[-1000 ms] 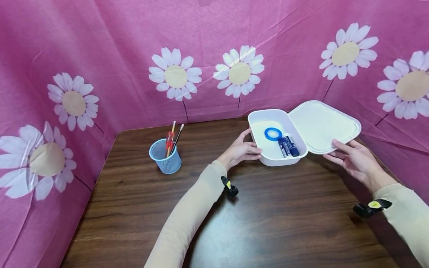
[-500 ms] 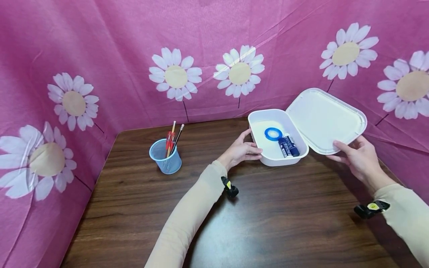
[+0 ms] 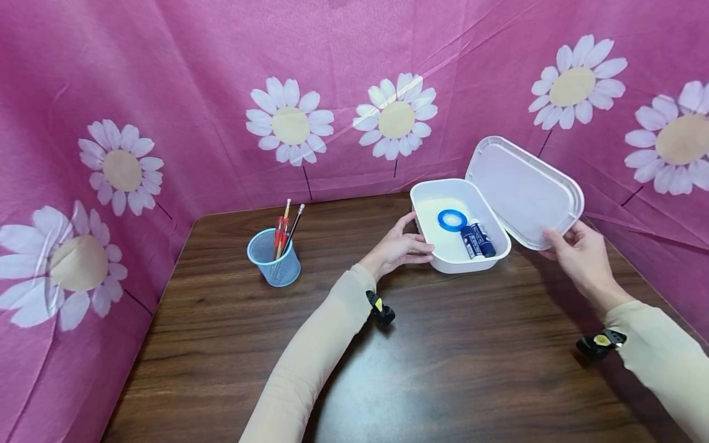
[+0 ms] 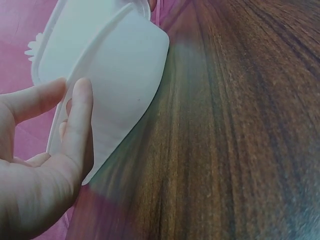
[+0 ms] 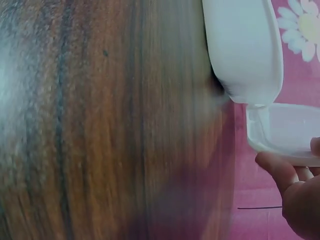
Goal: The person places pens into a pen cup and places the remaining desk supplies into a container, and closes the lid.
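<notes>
Towards the back right of the table stands a white plastic box [image 3: 471, 266] with an attached lid. Inside it are a roll of blue tape [image 3: 453, 213] and two dark blue tubes with white ends, like glue sticks [image 3: 477, 241]. My left hand [image 3: 396, 247] holds the box at its left front corner; in the left wrist view its fingers lie against the outer wall. My right hand [image 3: 584, 255] pinches the tilted, raised lid [image 3: 526, 191] at its near right edge, thumb on the inner face. The other fingers are partly hidden behind the lid.
A light blue mesh pen cup [image 3: 282, 272] with pencils and red-barrelled pens stands at the left of the brown wooden table [image 3: 443, 357]. A pink cloth [image 3: 343, 37] with daisies hangs behind the table and at both sides.
My right hand has raised the lid from nearly flat to a steep tilt, moving its outer edge up and then left towards the box. The left hand and box have stayed in place.
</notes>
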Motion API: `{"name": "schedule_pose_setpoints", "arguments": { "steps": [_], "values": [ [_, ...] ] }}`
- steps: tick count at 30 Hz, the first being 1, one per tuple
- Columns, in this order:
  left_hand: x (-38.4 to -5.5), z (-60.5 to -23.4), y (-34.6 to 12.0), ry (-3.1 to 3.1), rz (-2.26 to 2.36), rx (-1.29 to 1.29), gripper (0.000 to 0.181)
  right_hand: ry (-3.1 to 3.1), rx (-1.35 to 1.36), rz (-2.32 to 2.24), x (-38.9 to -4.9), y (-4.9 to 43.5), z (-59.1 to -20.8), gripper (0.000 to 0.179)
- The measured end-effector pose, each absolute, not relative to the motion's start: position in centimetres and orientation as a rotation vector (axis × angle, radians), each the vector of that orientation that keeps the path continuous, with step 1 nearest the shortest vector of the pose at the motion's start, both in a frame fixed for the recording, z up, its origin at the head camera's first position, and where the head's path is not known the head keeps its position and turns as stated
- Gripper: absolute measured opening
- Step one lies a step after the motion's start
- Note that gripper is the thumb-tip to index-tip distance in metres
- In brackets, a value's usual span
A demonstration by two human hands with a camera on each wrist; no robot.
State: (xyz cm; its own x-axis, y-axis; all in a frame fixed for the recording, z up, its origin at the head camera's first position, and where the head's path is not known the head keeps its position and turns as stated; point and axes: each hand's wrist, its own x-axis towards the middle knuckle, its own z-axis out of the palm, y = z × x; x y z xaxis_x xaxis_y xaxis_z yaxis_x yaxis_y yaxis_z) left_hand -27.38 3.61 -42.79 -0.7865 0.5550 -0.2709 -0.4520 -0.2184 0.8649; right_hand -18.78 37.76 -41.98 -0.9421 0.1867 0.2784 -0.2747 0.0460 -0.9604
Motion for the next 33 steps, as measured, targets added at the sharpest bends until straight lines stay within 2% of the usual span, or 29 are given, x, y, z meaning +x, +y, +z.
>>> {"name": "schedule_pose_setpoints", "arguments": {
  "steps": [5,10,18,24,33],
  "values": [
    [-27.3,-42.8,3.6,1.406,2.042,0.123,0.098,-2.261,0.023,1.598,-18.9,37.7,-42.3,0.018],
    [-27.3,-42.8,3.7,1.412,2.033,0.127,0.098,-2.331,0.047,1.400,-19.0,37.4,-42.7,0.036],
    [-27.4,-42.9,3.7,1.416,2.035,0.135,0.097,-2.266,0.181,1.099,-18.9,36.7,-43.0,0.026],
    [-27.3,-43.0,3.7,1.406,2.053,0.140,0.097,-2.177,0.353,0.929,-19.5,35.9,-43.1,0.054],
    [-27.3,-43.0,3.9,1.416,2.056,0.126,0.097,-2.304,0.529,0.717,-19.9,34.8,-42.7,0.060]
  ]
}}
